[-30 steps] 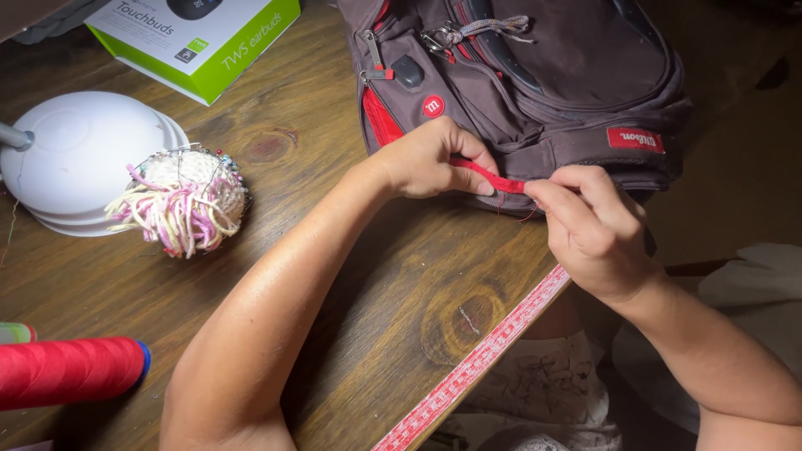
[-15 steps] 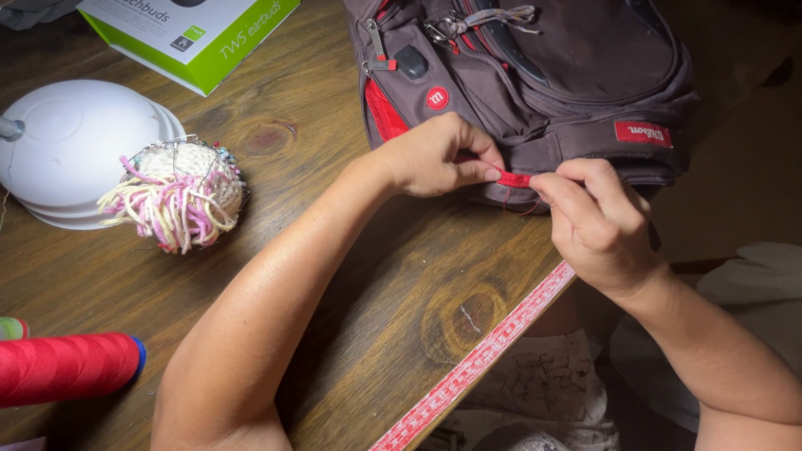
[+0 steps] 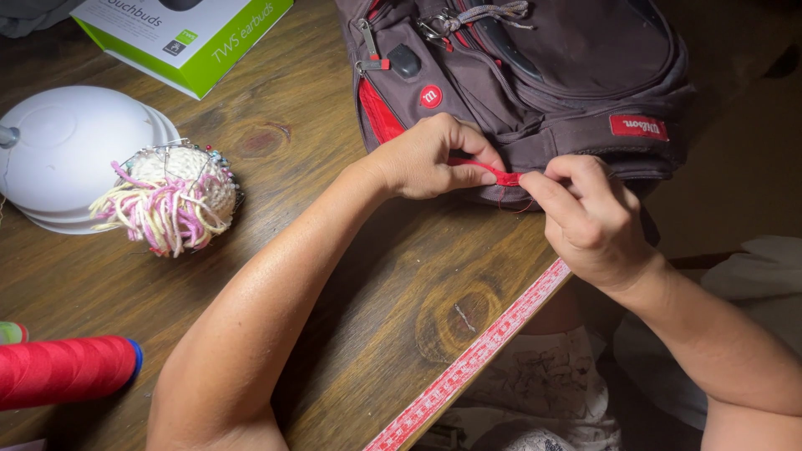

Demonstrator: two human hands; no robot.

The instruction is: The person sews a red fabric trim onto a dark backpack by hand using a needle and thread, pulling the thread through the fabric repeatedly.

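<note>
Wooden worktop (image 3: pixel 351 276) carried a grey-and-red backpack (image 3: pixel 568 75) at its far edge. Left hand (image 3: pixel 426 159) & right hand (image 3: pixel 589 221) were both pinched shut on a red strap (image 3: pixel 501 176) at the pack's lower edge, grips nearly touching. Left of the grips a yarn-covered pincushion (image 3: pixel 171 196) was seen against a white dome (image 3: pixel 71 150); nearer, a red thread spool (image 3: pixel 67 370). Below the grips, a tape measure (image 3: pixel 476 359) was laid along the worktop edge.

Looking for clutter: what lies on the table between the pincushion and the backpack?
Head view: only bare wooden table between the pincushion and the backpack.
</note>
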